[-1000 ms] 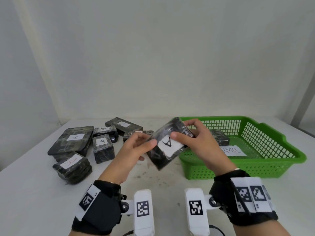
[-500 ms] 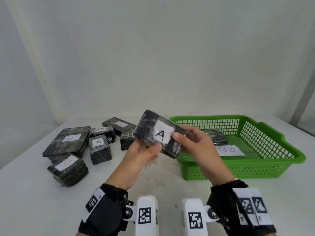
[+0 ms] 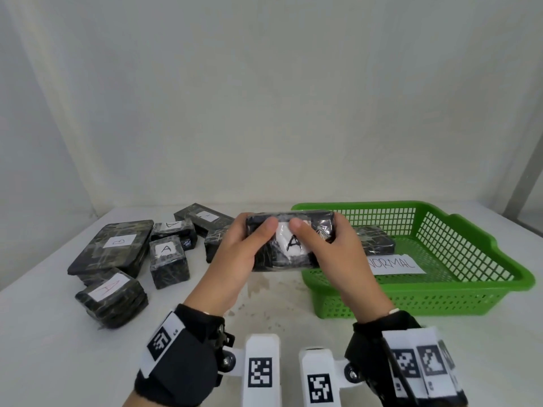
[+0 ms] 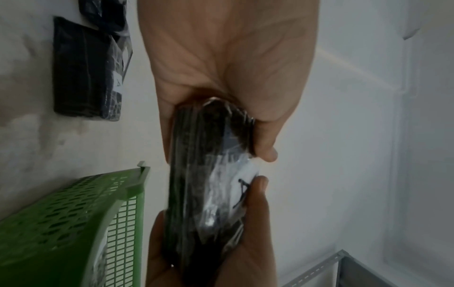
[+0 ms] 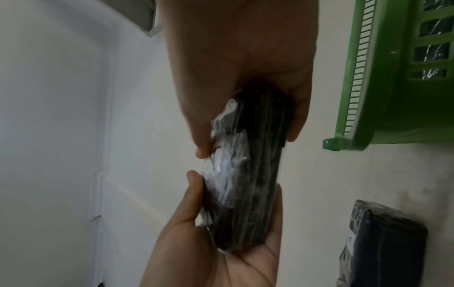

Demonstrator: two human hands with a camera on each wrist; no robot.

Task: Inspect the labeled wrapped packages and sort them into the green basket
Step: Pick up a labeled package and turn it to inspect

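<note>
**A:** What's at the far left of the bench (image 3: 44, 333)?

**B:** The unsorted stock: a large flat package marked B (image 3: 113, 246), a squat one with a red A (image 3: 111, 293) in front of it, an upright block marked A (image 3: 168, 259), and a few more wrapped packages behind, their labels too small to read.

**A:** And the middle?

**B:** The inspection step, I'd say. The left hand (image 3: 235, 259) grips the left end of a dark wrapped package (image 3: 289, 246), thumb on the front face and fingers (image 5: 275, 203) curled behind. The right hand (image 3: 338, 254) holds the other end the same way. The package is raised off the bench, level, its white label marked A (image 3: 292, 245) facing the person, between the two thumbs.

**A:** To the right?

**B:** The green basket (image 3: 440, 298), just beside the right hand. One wrapped package (image 3: 373, 245) lies in it already, near a paper slip reading NORMAL (image 3: 395, 264).

**A:** So what next?

**B:** Probably a short carry right, over the near rim, then setting it down beside the one inside. Either hand could let go first; the right is nearer.
</note>
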